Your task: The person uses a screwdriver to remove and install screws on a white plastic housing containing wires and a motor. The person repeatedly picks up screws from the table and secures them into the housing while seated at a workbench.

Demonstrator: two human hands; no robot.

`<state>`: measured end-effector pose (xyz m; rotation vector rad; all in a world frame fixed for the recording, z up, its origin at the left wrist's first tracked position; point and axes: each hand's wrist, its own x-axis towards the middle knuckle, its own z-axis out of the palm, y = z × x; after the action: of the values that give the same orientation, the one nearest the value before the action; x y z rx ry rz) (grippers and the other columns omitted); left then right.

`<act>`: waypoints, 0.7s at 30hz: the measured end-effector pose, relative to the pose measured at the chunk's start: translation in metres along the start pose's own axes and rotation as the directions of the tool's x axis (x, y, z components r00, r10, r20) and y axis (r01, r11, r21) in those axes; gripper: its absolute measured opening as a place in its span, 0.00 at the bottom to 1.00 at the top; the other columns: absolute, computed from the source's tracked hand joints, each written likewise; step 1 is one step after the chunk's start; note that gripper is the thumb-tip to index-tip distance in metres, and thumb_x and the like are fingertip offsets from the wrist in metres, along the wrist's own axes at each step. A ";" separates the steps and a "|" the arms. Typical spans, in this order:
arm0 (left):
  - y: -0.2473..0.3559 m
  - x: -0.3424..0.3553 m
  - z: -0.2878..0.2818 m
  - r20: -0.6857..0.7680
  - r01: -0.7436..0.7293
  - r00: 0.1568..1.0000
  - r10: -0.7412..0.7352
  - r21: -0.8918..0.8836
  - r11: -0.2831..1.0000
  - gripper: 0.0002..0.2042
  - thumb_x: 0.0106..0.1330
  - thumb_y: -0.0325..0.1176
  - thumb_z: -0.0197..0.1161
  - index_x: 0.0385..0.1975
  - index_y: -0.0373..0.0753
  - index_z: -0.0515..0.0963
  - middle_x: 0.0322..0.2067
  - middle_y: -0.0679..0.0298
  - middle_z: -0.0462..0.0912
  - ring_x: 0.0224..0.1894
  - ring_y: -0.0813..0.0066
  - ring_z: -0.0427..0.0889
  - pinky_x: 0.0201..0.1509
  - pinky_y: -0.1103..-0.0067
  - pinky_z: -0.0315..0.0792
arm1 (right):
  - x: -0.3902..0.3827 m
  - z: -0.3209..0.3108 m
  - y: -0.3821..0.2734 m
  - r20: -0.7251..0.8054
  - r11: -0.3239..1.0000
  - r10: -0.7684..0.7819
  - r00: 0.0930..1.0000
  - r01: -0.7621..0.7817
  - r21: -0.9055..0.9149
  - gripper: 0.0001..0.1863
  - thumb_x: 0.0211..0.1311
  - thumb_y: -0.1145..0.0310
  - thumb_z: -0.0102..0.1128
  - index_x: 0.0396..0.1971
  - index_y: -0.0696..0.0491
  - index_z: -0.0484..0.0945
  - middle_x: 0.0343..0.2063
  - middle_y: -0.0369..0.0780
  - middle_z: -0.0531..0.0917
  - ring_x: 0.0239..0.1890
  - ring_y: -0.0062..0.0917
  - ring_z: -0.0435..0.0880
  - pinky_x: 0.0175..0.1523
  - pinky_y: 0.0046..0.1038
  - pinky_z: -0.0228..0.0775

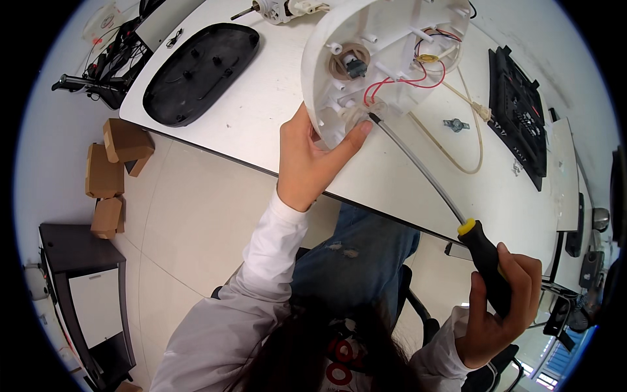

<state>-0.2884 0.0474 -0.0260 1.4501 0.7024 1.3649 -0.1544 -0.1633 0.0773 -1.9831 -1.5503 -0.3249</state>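
My left hand [312,153] grips the near edge of a white plastic housing [315,72], tilted up at the table's front edge with its hollow inside showing. Red wires [408,83] run inside it to a small yellow round part [428,58]. My right hand [503,304] is closed round the black and yellow handle of a long screwdriver [424,171]. The screwdriver's tip reaches into the housing beside my left thumb, at a clear plastic piece [358,116]; whether it sits on a screw I cannot make out. A pale cord [482,145] leads out of the housing across the table.
On the white table [255,98] lie a black oval base [201,73], a motor [274,11] at the back, a small grey knob-like part [456,125], and a black plastic tool case [519,108] at the right. Cardboard boxes [104,171] stand on the floor at left.
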 end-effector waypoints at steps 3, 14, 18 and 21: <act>0.001 0.000 0.000 -0.002 -0.004 1.000 0.004 0.024 1.000 0.19 0.52 0.28 0.67 0.43 0.28 0.72 0.33 0.57 0.82 0.35 0.77 0.79 0.42 0.81 0.72 | 0.004 0.004 0.006 -0.042 0.995 -0.100 0.994 0.099 -0.024 0.23 0.33 0.82 0.70 0.37 0.54 0.79 0.30 0.42 0.75 0.28 0.29 0.76 0.28 0.23 0.67; -0.001 0.000 -0.001 0.001 0.018 1.000 -0.018 0.041 0.999 0.18 0.53 0.29 0.67 0.42 0.28 0.72 0.33 0.57 0.82 0.34 0.78 0.80 0.41 0.81 0.72 | -0.004 0.000 -0.002 0.235 0.998 0.051 0.971 -0.042 -0.042 0.20 0.52 0.71 0.63 0.45 0.61 0.73 0.33 0.46 0.76 0.28 0.35 0.77 0.30 0.29 0.70; -0.003 -0.001 -0.001 -0.007 -0.006 1.000 0.006 0.029 1.000 0.19 0.53 0.29 0.67 0.42 0.28 0.72 0.33 0.57 0.82 0.35 0.78 0.80 0.41 0.81 0.73 | -0.002 -0.001 -0.002 0.225 0.991 -0.020 0.974 0.049 -0.122 0.19 0.50 0.75 0.63 0.45 0.60 0.74 0.33 0.45 0.76 0.28 0.34 0.77 0.31 0.29 0.70; -0.002 -0.001 -0.001 0.007 0.014 1.000 -0.014 0.022 1.000 0.19 0.53 0.29 0.67 0.42 0.28 0.72 0.33 0.57 0.82 0.35 0.77 0.80 0.41 0.81 0.73 | -0.001 0.002 0.001 0.086 0.984 -0.147 0.985 0.154 -0.084 0.23 0.42 0.82 0.66 0.43 0.53 0.77 0.32 0.43 0.75 0.29 0.31 0.78 0.29 0.24 0.71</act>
<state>-0.2887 0.0475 -0.0279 1.4638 0.7237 1.3448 -0.1543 -0.1625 0.0747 -1.9724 -1.7702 -0.3874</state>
